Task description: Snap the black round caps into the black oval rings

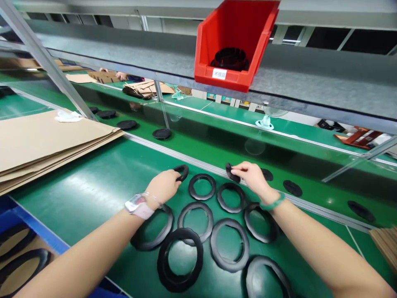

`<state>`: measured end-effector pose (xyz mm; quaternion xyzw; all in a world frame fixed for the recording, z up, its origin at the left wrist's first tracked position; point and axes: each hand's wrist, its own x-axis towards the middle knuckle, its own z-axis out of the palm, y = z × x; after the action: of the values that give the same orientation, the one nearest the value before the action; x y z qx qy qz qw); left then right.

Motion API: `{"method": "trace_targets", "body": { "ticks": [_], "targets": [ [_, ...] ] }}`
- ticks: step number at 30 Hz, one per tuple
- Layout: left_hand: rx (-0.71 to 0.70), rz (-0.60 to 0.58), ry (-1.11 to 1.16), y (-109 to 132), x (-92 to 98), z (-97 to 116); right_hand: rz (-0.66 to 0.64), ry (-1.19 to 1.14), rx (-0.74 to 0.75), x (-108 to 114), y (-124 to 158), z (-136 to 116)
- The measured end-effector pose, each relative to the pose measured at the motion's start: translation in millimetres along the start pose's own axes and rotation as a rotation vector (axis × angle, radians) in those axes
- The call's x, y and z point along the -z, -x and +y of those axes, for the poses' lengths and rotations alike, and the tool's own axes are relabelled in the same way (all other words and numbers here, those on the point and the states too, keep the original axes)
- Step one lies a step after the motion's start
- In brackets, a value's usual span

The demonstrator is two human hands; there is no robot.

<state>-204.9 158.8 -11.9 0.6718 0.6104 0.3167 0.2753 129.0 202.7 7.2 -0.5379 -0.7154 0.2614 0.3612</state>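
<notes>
Green, glossy bench (93, 178) is shown from above, with black, round, open-centred rings (214, 246) laid flat across it, one lapped partly over its neighbour. At the far edge of this group, a tilted black ring with a narrow rim (185, 171) is held by the closed fingers of the left hand (163, 186). A small, flat black piece (231, 171) is pinched between the thumb and fingers of the right hand (252, 178), near the silver metal rail (173, 152); its exact shape cannot be told. Beyond the rail, dark round discs (162, 133) are spread along a green strip (198, 147). At left, flat brown cardboard sheets (52, 136) are stacked. In the lower left corner, black rings are also contained in a blue crate (40, 225). Overhead, black parts (230, 58) are held in a red plastic bin (238, 25) on a grey shelf (124, 51).
</notes>
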Motion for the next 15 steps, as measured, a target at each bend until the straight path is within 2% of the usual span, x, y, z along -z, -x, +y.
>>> {"method": "trace_targets", "body": {
  "ticks": [2, 4, 7, 9, 10, 15],
  "targets": [
    [0.022, -0.031, 0.111, 8.7, 8.5, 17.9, 0.035, -0.096, 0.018, 35.4, 47.2, -1.3],
    [0.048, -0.114, 0.304, 25.4, 8.2, 39.5, 0.105, -0.18, 0.008, 63.5, 87.8, -0.2],
    [0.182, -0.296, 0.793, 55.7, -14.0, 72.9, 0.206, -0.241, -0.015, 87.6, 129.1, 1.3],
    [0.288, -0.384, 1.04, 72.9, -37.1, 92.0, 0.252, -0.274, 0.006, 94.7, 144.7, 1.9],
    [0.317, -0.41, 1.085, 79.9, -48.8, 100.2, 0.266, -0.291, 0.024, 96.8, 150.0, 2.5],
    [0.382, -0.455, 1.109, 105.5, -92.9, 134.3, 0.305, -0.349, 0.088, 102.8, 164.5, 7.1]
  ]
}}
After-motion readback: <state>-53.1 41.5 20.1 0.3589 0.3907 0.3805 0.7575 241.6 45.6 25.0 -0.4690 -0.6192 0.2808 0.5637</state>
